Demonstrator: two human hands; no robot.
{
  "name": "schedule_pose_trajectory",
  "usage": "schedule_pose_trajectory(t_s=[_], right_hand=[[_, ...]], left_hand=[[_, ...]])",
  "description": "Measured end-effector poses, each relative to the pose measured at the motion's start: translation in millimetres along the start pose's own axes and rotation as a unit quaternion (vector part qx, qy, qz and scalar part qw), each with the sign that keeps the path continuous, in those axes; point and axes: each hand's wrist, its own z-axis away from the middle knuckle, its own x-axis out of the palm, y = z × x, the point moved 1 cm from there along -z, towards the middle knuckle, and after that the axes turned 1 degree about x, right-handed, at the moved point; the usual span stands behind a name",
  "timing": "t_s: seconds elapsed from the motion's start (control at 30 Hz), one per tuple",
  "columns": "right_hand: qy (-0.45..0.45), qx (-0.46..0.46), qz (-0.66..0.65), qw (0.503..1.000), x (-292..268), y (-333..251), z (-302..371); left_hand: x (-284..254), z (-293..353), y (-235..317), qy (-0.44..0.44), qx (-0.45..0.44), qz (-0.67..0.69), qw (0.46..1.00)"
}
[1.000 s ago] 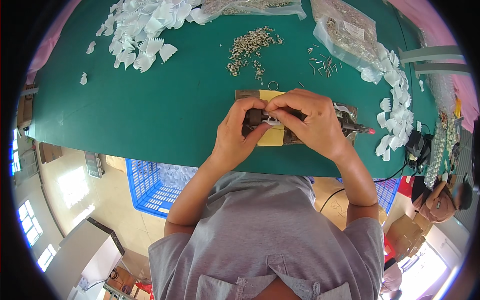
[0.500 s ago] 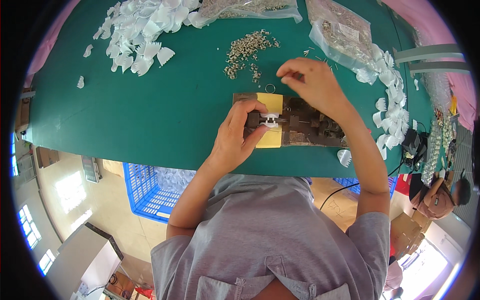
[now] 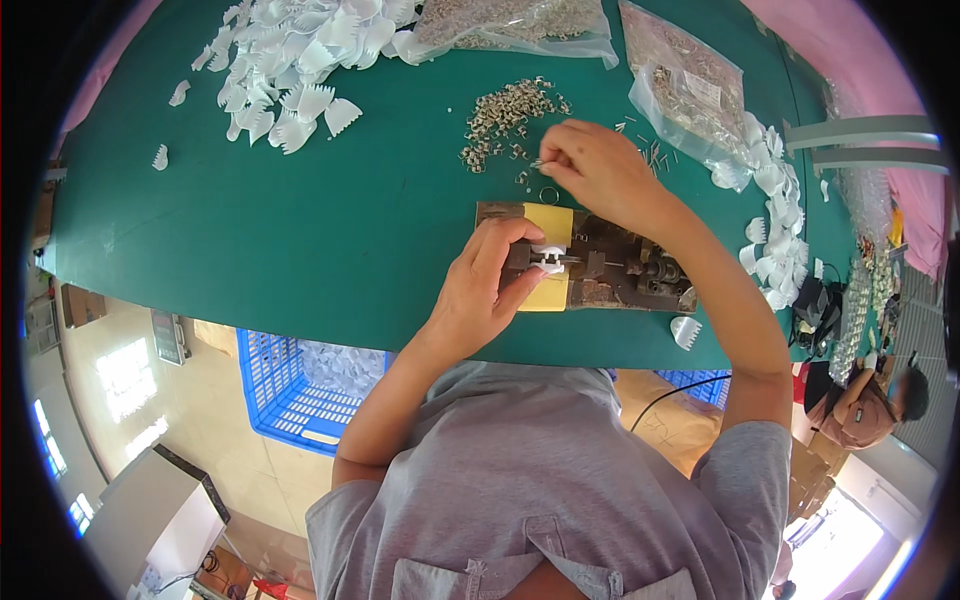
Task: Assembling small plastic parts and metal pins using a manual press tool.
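Note:
My left hand (image 3: 482,285) grips a white plastic claw clip (image 3: 549,259) between thumb and fingers, its toothed halves held at a dark metal jig (image 3: 610,285). A yellow strip (image 3: 546,296) crosses the jig beneath the clip. Above the jig, my right hand (image 3: 600,170) is closed in a pinch beside a heap of small metal springs (image 3: 508,115). A tiny shiny metal piece shows at its fingertips; its exact shape is too small to tell. Just below those fingertips lies a metal ring (image 3: 549,196).
White toothed clip halves are heaped at the far left (image 3: 300,60) and strewn along the right (image 3: 782,225). Clear bags of metal parts (image 3: 515,25) lie at the back. Loose pins (image 3: 655,155) are right of my hand. Below the table edge sits a blue crate (image 3: 290,390).
My right hand has come left and down to the edge of the spring heap, its fingers now pinched. The left hand keeps its grip on the clip. The whole view has shifted slightly.

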Motion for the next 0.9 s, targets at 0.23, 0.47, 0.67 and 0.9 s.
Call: schedule_pose_trajectory(t_s=[0.23,0.47,0.67,0.9], right_hand=[[-0.021,0.136,-0.138,0.981,-27.2,-10.1,18.6],[0.007,0.121,-0.166,0.979,-22.4,-1.9,20.6],[0.005,-0.011,-0.012,1.0,-36.6,-45.0,50.5],[-0.057,-0.033,-0.044,0.997,-22.9,-53.2,60.8]], left_hand=[[-0.6,2.1,0.9,-0.001,-0.027,0.03,0.999],[-0.1,-1.4,3.3,0.002,-0.013,0.016,1.0],[0.3,-0.2,1.1,0.003,-0.016,0.012,1.0],[1.9,-1.1,1.5,0.004,-0.037,0.036,0.999]])
